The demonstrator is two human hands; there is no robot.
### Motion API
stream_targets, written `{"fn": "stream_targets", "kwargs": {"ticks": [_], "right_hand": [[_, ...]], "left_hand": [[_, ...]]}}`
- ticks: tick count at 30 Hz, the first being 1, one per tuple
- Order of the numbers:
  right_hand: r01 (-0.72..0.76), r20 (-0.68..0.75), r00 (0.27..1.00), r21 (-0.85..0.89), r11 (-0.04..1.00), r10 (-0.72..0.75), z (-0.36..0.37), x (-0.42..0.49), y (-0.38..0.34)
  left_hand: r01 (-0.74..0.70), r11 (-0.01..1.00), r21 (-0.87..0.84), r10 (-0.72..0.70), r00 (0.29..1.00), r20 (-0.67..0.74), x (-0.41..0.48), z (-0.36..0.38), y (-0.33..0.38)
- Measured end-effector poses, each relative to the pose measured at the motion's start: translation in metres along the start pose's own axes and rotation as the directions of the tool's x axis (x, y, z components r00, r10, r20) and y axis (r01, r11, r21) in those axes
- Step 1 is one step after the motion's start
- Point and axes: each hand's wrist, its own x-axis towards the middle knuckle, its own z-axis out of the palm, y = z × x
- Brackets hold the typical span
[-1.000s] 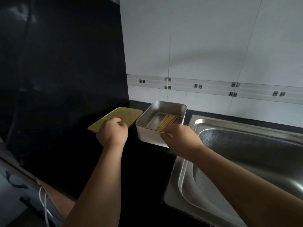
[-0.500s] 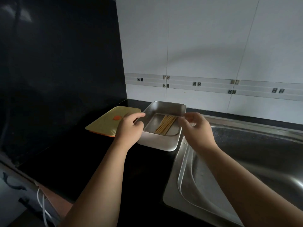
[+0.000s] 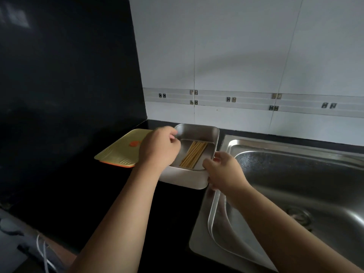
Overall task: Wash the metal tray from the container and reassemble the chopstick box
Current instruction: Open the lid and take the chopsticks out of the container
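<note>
The metal box (image 3: 187, 177) sits open on the black tabletop (image 3: 78, 184). A flat metal tray (image 3: 184, 146) lies at the bottom of the box, and a bunch of yellow chopsticks (image 3: 194, 154) lies on the tray, side by side.

The left grip (image 3: 157, 148) is at the left side of the box. Its fingers curl over that rim and hide part of it. The right grip (image 3: 222, 170) is at the near right corner of the box and pinches the rim there, thumb on top.

Just left of the box lies a yellow lid (image 3: 120, 150) with an orange spot (image 3: 135, 143); the left grip covers its right edge. Right of the box, very close, is a shiny sink (image 3: 295, 174). Behind the box is a white tile wall (image 3: 236, 56). Far left of the box stands a big black panel (image 3: 69, 66). A white cord (image 3: 44, 253) hangs near the bottom left, well apart from the box.
</note>
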Motion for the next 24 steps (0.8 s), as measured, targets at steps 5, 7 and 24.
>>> {"fn": "stream_targets", "kwargs": {"ticks": [5, 7, 24], "right_hand": [[0.006, -0.023, 1.000, 0.078, 0.997, -0.004, 0.007, -0.003, 0.007], [0.006, -0.031, 1.000, 0.102, 0.995, -0.003, 0.007, -0.005, 0.009], [0.060, -0.025, 0.998, 0.114, 0.992, -0.057, 0.006, -0.009, 0.012]], "left_hand": [[-0.076, 0.949, 0.306, -0.065, 0.903, 0.424, 0.012, 0.029, 0.031], [-0.093, 0.917, 0.387, -0.119, 0.864, 0.489, 0.015, 0.034, 0.040], [-0.072, 0.825, 0.561, -0.316, 0.764, 0.563, 0.047, 0.071, 0.044]]}}
